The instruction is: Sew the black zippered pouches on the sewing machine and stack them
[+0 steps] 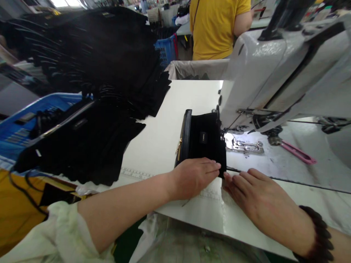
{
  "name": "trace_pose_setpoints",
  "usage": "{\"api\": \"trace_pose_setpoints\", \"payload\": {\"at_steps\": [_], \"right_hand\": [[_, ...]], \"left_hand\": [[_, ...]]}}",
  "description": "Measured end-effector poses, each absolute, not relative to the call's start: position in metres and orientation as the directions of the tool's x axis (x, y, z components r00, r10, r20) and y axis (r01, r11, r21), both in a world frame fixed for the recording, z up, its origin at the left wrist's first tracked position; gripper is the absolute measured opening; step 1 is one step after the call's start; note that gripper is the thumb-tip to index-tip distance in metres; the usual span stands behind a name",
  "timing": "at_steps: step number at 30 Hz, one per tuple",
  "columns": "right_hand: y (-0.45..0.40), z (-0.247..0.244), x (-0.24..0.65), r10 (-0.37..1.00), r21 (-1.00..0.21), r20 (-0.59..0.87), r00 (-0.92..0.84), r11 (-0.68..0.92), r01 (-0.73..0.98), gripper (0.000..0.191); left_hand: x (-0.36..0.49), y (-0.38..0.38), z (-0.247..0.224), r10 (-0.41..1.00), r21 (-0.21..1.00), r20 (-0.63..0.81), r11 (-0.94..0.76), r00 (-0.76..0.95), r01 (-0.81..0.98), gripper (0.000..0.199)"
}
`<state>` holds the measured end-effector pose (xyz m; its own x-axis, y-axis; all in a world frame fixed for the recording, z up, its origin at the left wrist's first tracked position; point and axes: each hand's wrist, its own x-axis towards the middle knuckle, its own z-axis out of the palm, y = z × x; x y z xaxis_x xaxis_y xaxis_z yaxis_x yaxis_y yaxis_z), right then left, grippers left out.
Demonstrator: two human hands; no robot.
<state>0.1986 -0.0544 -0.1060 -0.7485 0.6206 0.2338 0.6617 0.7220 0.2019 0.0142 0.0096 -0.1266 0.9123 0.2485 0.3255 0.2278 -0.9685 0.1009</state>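
A black bag piece (196, 135) with a small label and a gold zipper (179, 144) along its left side lies on the white sewing table. Its right edge is at the presser foot of the sewing machine (263, 76). My left hand (193, 177) lies flat over the near part of this piece, fingers stretched and close together; its thumb is hidden. At the near right corner, my right hand (252, 197) has thumb and fingers closed on the edge of the piece. A dark beaded bracelet (315, 233) circles my right wrist.
Large stacks of black bag pieces (104, 54) fill the left, some over a blue basket (22, 135). A pink-handled tool (298, 151) lies right of the needle area. Ruler markings (134, 172) run along the table. A person in a yellow shirt (215, 29) stands behind.
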Motion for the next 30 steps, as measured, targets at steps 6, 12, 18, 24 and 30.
{"api": "trace_pose_setpoints", "payload": {"at_steps": [6, 12, 18, 24, 30], "right_hand": [[-0.041, -0.112, 0.203, 0.628, 0.244, 0.242, -0.740, 0.699, 0.673, 0.024], [-0.026, -0.120, 0.209, 0.645, 0.284, 0.269, -0.715, 0.656, 0.699, 0.027], [-0.016, -0.125, 0.211, 0.665, 0.232, 0.355, -0.657, 0.618, 0.751, 0.034], [-0.015, -0.126, 0.212, 0.714, 0.149, 0.339, -0.612, 0.602, 0.785, 0.037], [-0.015, -0.126, 0.212, 0.732, 0.112, 0.317, -0.603, 0.603, 0.790, 0.038]], "left_hand": [[0.018, 0.028, -0.128, 0.246, 0.041, 0.295, -0.969, 0.923, 0.245, 0.023], [0.025, 0.044, -0.127, 0.261, -0.020, 0.248, -0.961, 0.933, 0.274, 0.024], [0.032, 0.060, -0.129, 0.304, -0.053, 0.167, -0.947, 0.938, 0.316, 0.024], [0.041, 0.076, -0.128, 0.336, -0.097, 0.109, -0.933, 0.936, 0.346, 0.023], [0.046, 0.087, -0.124, 0.402, -0.056, 0.118, -0.910, 0.908, 0.411, 0.023]]}}
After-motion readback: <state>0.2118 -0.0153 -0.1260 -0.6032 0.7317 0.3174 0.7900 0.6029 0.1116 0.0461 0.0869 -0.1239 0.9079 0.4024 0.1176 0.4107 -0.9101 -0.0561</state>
